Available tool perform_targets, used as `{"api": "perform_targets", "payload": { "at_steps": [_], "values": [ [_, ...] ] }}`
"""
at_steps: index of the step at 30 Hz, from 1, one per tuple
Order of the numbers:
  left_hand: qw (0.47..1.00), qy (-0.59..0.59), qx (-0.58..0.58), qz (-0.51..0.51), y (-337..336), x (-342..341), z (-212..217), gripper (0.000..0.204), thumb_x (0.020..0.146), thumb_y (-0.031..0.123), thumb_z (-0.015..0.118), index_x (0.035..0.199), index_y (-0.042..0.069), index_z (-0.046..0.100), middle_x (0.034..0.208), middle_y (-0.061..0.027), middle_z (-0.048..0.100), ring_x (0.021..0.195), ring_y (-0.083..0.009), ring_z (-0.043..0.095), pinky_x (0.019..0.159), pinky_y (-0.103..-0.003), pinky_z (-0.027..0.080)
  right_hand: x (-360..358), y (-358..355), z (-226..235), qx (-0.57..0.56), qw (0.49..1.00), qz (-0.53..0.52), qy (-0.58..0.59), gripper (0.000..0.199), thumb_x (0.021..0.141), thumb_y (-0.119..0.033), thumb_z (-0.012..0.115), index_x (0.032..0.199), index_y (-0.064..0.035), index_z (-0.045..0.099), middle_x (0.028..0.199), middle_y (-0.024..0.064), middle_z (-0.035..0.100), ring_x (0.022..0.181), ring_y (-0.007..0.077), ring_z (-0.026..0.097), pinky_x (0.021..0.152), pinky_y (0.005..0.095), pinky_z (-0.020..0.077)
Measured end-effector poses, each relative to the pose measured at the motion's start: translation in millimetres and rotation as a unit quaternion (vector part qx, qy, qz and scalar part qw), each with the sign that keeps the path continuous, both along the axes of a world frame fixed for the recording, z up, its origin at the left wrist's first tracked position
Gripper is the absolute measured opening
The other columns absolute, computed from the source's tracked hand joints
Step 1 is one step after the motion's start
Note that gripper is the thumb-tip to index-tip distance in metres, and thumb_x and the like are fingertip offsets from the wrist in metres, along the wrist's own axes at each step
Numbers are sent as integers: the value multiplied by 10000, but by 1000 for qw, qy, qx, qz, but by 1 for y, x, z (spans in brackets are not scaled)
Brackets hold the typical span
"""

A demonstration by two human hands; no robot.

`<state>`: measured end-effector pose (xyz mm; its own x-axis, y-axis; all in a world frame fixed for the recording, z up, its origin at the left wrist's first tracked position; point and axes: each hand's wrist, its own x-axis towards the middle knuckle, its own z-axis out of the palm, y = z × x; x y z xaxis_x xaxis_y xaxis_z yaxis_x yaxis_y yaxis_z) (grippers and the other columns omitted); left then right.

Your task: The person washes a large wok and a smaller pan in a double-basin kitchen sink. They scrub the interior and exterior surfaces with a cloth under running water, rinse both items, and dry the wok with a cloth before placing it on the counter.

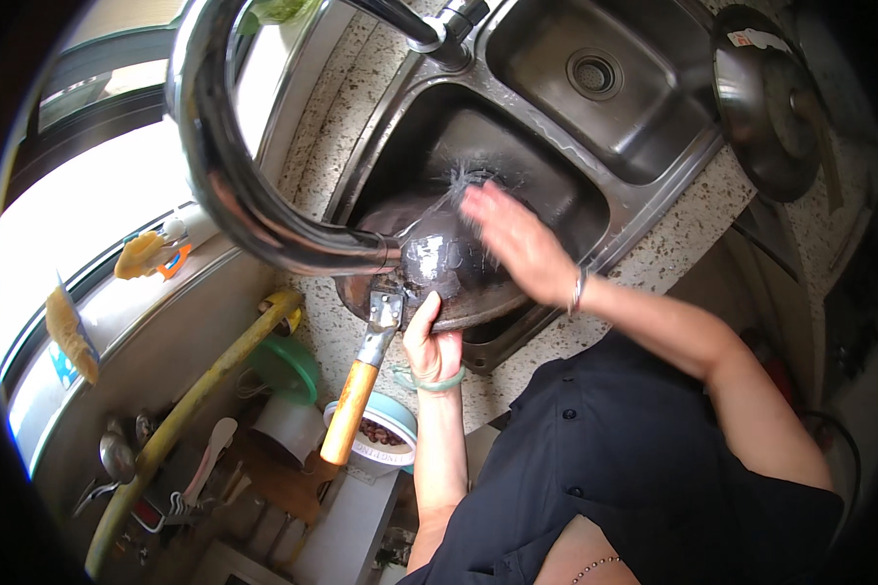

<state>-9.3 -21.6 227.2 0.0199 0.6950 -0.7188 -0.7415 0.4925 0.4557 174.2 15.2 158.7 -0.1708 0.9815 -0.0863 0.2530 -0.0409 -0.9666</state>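
A dark, wet wok [473, 292] with a wooden handle [349, 414] is tilted over the near edge of a steel sink basin [556, 185]. My left hand [433, 349] grips the wok's near rim beside the handle joint, thumb uppermost and the other fingers mostly hidden under it. Over the wok's far right side is my right hand [522, 244], flat with fingers stretched and slightly blurred; nothing is in it, and whether it touches the metal I cannot tell. From the curved chrome faucet [229, 166], water runs onto the wok and splashes beyond it.
A second basin [644, 107] lies at the far right, with a round metal lid [766, 107] beside it. On the left are a window sill with a yellow sponge [139, 255], a yellow pole [166, 434], a green bowl [288, 369] and a bowl of small reddish-brown things [407, 419].
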Motion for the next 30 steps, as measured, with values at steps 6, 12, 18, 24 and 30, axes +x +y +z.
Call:
{"api": "perform_targets", "payload": {
  "at_steps": [6, 12, 18, 24, 30],
  "values": [
    [1000, 9, -16, 12, -5, 0, 0, 407, 880, 2, 542, 1283, -17, 486, 1268, -141, 563, 1174, -256, 533, 1067, -405, 377, 4, 19, -44, -89, 994, -43, 39, 411, 984, -220, 410, 1330, -13, 490, 1332, 185, 522, 1310, 276, 424, 1112, 344, 287],
    [1000, -5, 14, -7, -5, -5, -4, 385, 897, 17, 547, 1276, -18, 492, 1253, -135, 574, 1170, -246, 535, 1063, -393, 377, 11, -16, -99, -238, 956, -161, 56, 437, 976, -261, 381, 1299, 12, 494, 1322, 200, 516, 1256, 314, 470, 1061, 362, 347],
    [1000, 27, 1, 1, -4, -1, 6, 385, 896, 0, 549, 1277, -7, 495, 1249, -122, 574, 1162, -242, 537, 1046, -389, 397, 3, -39, 25, 33, 999, -11, -35, 437, 981, -180, 397, 1382, -9, 419, 1467, 174, 359, 1406, 320, 247, 1148, 401, 204],
    [987, 121, 44, -94, -7, 7, 39, 417, 837, -50, 592, 1245, -6, 521, 1193, -108, 603, 1088, -225, 582, 985, -358, 452, 31, 21, -66, -230, 973, -23, -8, 403, 848, -122, 459, 1213, -15, 590, 1197, 209, 607, 1167, 312, 554, 1021, 371, 401],
    [974, 123, 107, -158, 3, 6, 69, 396, 845, -33, 589, 1235, -4, 528, 1164, -96, 613, 1058, -205, 591, 956, -337, 455, 34, 47, 4, -230, 970, 3, 74, 419, 849, -126, 479, 1233, 10, 577, 1198, 159, 625, 1142, 235, 567, 993, 319, 412]
  ]
}}
